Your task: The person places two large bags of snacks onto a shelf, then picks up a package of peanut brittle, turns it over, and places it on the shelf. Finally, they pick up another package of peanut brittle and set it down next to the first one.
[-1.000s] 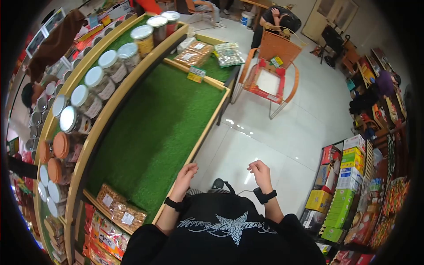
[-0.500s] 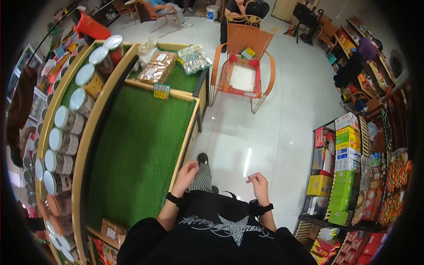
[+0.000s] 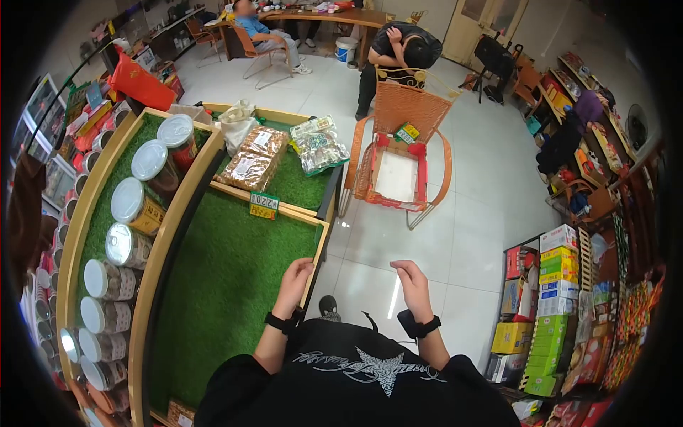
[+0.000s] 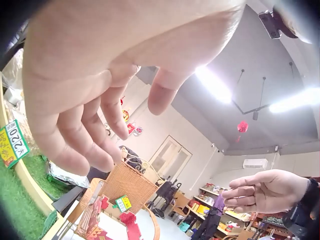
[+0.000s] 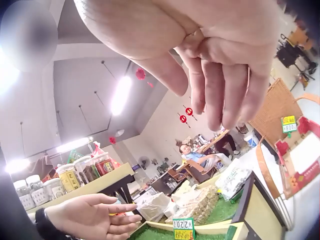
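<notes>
My left hand (image 3: 294,288) hangs in the air over the right edge of the green-lined display bin (image 3: 220,285), fingers loosely bent and holding nothing. Level with it, my right hand (image 3: 414,290) hovers above the tiled floor, its fingers relaxed around no object. In the left wrist view the left palm and fingers fill the upper part, with the right hand (image 4: 267,192) further off. Ahead of the hands a price sign (image 3: 263,205) stands on the bin's wooden divider. Beyond it lie brown packages (image 3: 254,158) and a clear-and-green bag (image 3: 318,146).
A wicker chair (image 3: 411,107) holding a red open box (image 3: 398,174) stands ahead. Lidded jars (image 3: 107,279) line the left shelf. Stacked cartons (image 3: 551,306) fill the right rack. One person (image 3: 405,53) bends over behind the chair; another sits at the back near a white bucket (image 3: 346,48).
The head view has swung and the body has moved forward along the bin, so the chair and packages appear nearer. Both hands stay raised and hold nothing throughout.
</notes>
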